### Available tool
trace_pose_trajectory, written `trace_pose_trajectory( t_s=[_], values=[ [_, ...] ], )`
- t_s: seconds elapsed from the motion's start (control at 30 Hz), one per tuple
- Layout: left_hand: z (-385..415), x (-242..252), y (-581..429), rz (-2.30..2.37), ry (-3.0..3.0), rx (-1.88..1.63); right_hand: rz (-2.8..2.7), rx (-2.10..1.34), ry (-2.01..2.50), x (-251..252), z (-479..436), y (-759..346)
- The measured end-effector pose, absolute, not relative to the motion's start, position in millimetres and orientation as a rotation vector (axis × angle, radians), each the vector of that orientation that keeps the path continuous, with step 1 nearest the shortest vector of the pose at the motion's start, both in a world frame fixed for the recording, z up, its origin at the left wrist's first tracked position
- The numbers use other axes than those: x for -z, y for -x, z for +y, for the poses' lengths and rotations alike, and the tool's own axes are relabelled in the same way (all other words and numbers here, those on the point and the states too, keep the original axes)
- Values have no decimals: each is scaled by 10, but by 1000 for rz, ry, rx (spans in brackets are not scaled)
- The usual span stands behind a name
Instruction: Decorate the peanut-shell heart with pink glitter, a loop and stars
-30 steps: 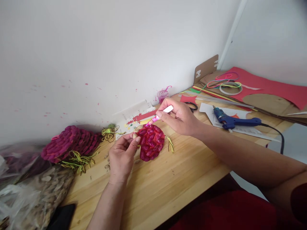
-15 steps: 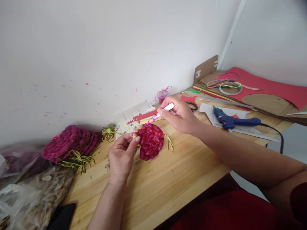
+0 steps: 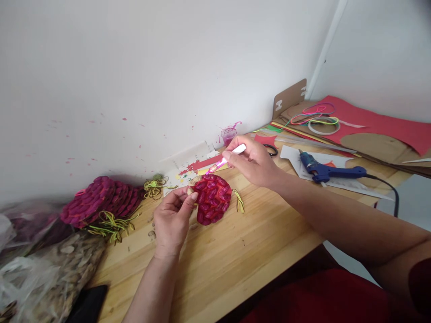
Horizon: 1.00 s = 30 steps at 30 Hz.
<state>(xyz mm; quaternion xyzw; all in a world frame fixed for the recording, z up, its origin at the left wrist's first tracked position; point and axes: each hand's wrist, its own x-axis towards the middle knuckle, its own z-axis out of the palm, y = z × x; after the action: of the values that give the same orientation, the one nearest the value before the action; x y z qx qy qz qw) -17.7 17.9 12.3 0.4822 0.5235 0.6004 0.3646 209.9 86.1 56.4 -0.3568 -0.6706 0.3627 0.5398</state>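
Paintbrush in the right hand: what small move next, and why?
I'd probably ease the paintbrush in the right hand toward the tan peanut shells at the edge of the red disc: they look unpainted beside the magenta shells, the pink-coated tip is nearby, and the left hand pinches that edge.

Rough, glossy disc [image 3: 213, 199]; smooth wooden tabletop [image 3: 215, 260].
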Motion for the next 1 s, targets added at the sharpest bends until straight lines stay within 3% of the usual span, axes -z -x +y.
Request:
trace_pose_trajectory(
  t_s=[0.6, 1.0],
  values=[
    [187, -124, 181, 1351, -1218, -1548, -1633, -805, 882, -572, 846, -2119],
    [185, -125, 145, 1388, -1159, -1551, -1879, -291, 629, -532, 807, -2085]
  ],
)
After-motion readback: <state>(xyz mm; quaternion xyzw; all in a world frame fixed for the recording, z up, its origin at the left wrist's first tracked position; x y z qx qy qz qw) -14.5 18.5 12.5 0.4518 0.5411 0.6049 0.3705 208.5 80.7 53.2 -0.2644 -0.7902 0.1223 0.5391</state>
